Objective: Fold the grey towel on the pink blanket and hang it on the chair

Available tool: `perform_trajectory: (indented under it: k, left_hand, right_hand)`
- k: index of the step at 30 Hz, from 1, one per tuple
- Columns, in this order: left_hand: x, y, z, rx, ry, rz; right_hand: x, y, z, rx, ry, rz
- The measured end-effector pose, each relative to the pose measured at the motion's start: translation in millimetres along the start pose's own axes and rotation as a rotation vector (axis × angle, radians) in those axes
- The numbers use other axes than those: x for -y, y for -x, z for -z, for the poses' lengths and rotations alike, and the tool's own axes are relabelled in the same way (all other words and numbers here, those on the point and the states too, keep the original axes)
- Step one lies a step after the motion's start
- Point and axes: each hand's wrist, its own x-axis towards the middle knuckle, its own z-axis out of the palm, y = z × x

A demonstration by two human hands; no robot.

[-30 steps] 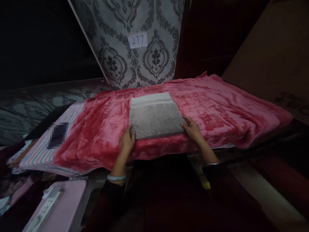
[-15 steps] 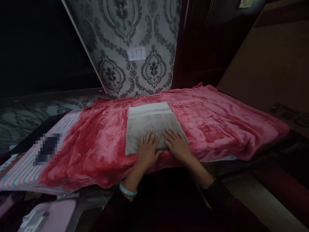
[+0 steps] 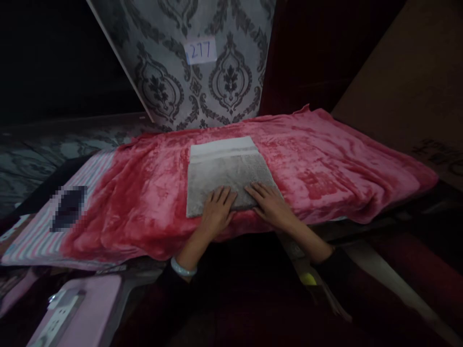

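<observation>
A grey towel with a pale band along its far end lies folded flat on a rumpled red-pink blanket. My left hand rests on the towel's near left part, fingers stretched out over the cloth. On the near right part lies my right hand, its fingers flat and slightly spread. Both palms reach over the towel's near edge, hiding part of it. Neither hand grips anything.
At the left, a striped sheet shows with a blurred dark patch on it. A pink stool-like surface carries a white power strip. Behind are patterned wallpaper and a paper marked 277. A cardboard box stands right.
The view has tilted down, so the bed and towel sit higher around the same spot. Both hands stay flat on the towel's near part, with the fingers shifted slightly.
</observation>
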Motion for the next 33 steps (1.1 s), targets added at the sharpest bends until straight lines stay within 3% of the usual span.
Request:
perform_trajectory:
  k: [8,12,14,16,20,21,23,28,33]
  left_hand:
    - [-3.2,-2.2,6.5,0.004,-0.025,-0.044]
    - [-9.0,7.3,7.1,-0.152,0.107,-0.013]
    - [-15.1,20.7,6.0,-0.282,0.31,0.1]
    - [-23.5,36.7,4.0,-0.308,0.666,0.295]
    - [-41.6,55.5,0.9,0.023,1.624,0.699]
    - [-45.2,54.6,0.8,0.067,1.81,0.758]
    - [-50.7,45.9,1.2,0.031,2.066,0.817]
    - [-54.7,5.5,6.5,-0.308,2.314,0.868]
    - [-48.2,-22.9,17.0,-0.549,2.352,0.996]
  right_hand:
    - [3.4,-6.1,0.1,-0.034,0.097,0.181]
    - [7.9,-15.2,-2.1,-0.071,0.123,0.253]
    - [10.1,-19.8,-5.1,-0.078,0.128,0.283]
    - [12.4,-24.4,-8.1,-0.078,0.129,0.301]
    - [16.8,-35.1,-3.9,-0.05,0.103,0.309]
    - [17.7,-38.2,0.4,-0.039,0.092,0.303]
    - [19.6,-44.8,11.6,-0.014,0.07,0.285]
    - [25.3,-54.2,33.2,-0.004,0.038,0.234]
    - [29.8,-51.9,28.2,-0.051,0.036,0.271]
